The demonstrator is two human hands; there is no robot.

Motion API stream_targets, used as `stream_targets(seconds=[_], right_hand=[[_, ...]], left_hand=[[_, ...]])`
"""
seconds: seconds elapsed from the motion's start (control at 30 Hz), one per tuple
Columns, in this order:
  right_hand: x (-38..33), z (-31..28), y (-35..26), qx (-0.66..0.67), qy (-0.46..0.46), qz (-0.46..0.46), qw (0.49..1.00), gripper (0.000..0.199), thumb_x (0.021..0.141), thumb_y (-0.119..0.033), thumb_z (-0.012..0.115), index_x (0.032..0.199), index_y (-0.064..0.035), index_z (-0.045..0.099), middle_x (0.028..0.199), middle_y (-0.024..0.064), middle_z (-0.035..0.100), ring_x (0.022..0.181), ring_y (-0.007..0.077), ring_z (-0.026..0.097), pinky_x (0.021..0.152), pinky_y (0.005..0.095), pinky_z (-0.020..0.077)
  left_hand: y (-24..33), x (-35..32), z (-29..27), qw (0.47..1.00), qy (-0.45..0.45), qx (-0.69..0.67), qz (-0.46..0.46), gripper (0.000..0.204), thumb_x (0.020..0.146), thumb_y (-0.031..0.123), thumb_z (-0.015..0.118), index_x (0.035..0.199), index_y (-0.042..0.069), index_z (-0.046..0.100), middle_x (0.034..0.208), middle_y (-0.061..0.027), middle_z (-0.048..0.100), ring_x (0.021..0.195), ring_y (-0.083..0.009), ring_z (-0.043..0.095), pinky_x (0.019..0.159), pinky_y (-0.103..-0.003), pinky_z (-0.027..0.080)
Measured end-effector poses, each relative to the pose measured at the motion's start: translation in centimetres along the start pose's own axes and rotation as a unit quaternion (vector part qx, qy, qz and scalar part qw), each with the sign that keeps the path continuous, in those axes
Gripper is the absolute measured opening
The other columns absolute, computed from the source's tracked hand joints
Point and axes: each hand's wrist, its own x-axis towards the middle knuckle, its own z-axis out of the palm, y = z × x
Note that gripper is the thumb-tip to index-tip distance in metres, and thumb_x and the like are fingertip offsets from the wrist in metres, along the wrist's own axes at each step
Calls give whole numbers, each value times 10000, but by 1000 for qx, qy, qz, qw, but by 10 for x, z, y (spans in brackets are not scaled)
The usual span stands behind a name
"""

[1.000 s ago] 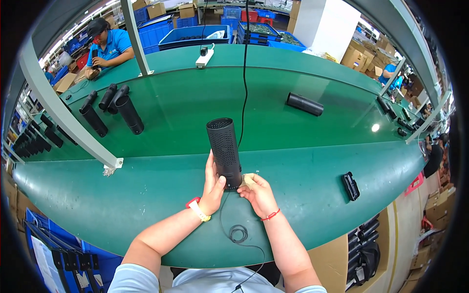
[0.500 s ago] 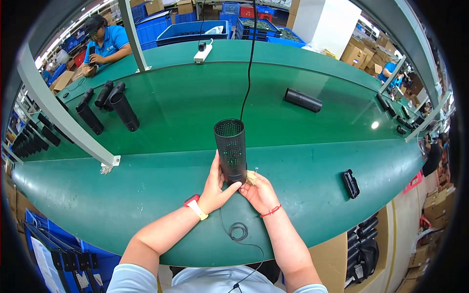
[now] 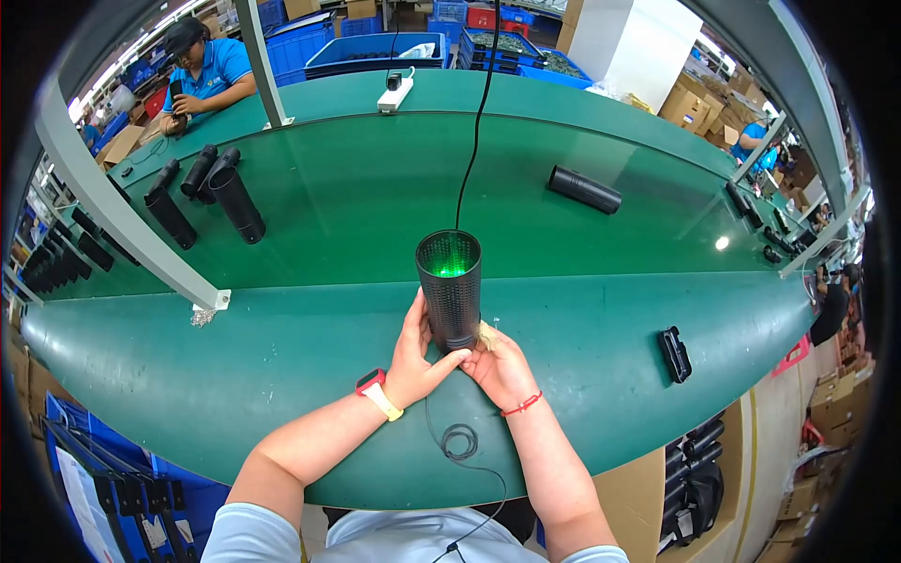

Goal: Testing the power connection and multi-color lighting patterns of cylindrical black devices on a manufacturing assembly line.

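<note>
A black perforated cylinder (image 3: 452, 298) with an open top stands on the green bench before me, its mouth tipped slightly my way. Green light glows inside it. My left hand (image 3: 419, 361) is closed round its lower left side, the thumb across the front of the base. At the lower right of the cylinder, my right hand (image 3: 502, 370) pinches a crumpled beige cloth (image 3: 487, 336) against or close beside the base. Some of its fingertips are hidden behind the cylinder. A thin black cable (image 3: 459, 441) lies coiled on the bench between my forearms.
Several black cylinders (image 3: 236, 208) stand on the belt at left; another black cylinder (image 3: 584, 190) lies at right. A black plastic part (image 3: 674, 355) rests on the bench's right. A black cord (image 3: 476, 131) hangs behind the held cylinder. A grey post (image 3: 131, 202) rises at left.
The cylinder's mouth has tipped slightly toward me and right, and the green glow inside now shows brightly. Both hands keep nearly the same place and hold.
</note>
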Motion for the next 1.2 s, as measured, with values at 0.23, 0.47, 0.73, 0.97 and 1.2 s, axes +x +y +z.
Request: stream_targets(seconds=[0.23, 0.47, 0.73, 0.97, 1.2], right_hand=[[0, -5, 1, 21, -27, 12, 999, 257, 885, -129, 473, 1096, 17, 490, 860, 96, 579, 657, 115, 518, 605, 220, 447], [-1, -4, -2, 22, -35, 10, 999, 287, 883, -141, 481, 1123, 15, 485, 849, 91, 578, 654, 113, 511, 604, 215, 438], [0, -5, -2, 35, -16, 14, 999, 301, 883, -143, 475, 1139, 14, 478, 858, 93, 582, 658, 110, 511, 603, 213, 434], [-2, -2, -5, 25, 12, 20, 999, 303, 884, -139, 466, 1152, 3, 474, 898, 92, 590, 679, 108, 521, 598, 212, 429], [3, -18, -6, 29, -51, 16, 998, 307, 881, -133, 468, 1159, -2, 472, 944, 98, 591, 721, 113, 538, 610, 214, 436]], left_hand=[[-4, 0, 1, 1000, 10, 3, -2, 918, 677, -61, 648, 1371, 38, 56, 1334, -206, 267, 1190, -295, 390, 977, -378, 358], [-4, 2, 4, 1000, 7, 10, -9, 925, 677, -61, 646, 1374, 41, 47, 1335, -208, 270, 1186, -295, 395, 974, -384, 361], [-4, 3, 6, 1000, -1, 10, 0, 929, 675, -28, 660, 1375, 27, 52, 1339, -218, 276, 1196, -304, 391, 980, -385, 357], [-9, 1, 9, 1000, 12, 16, -1, 944, 660, 15, 686, 1373, 9, 68, 1340, -222, 284, 1217, -316, 371, 991, -388, 349], [-14, 1, 11, 998, 8, 55, 10, 935, 652, -13, 682, 1369, 33, 84, 1313, -207, 316, 1168, -309, 418, 966, -389, 370]])
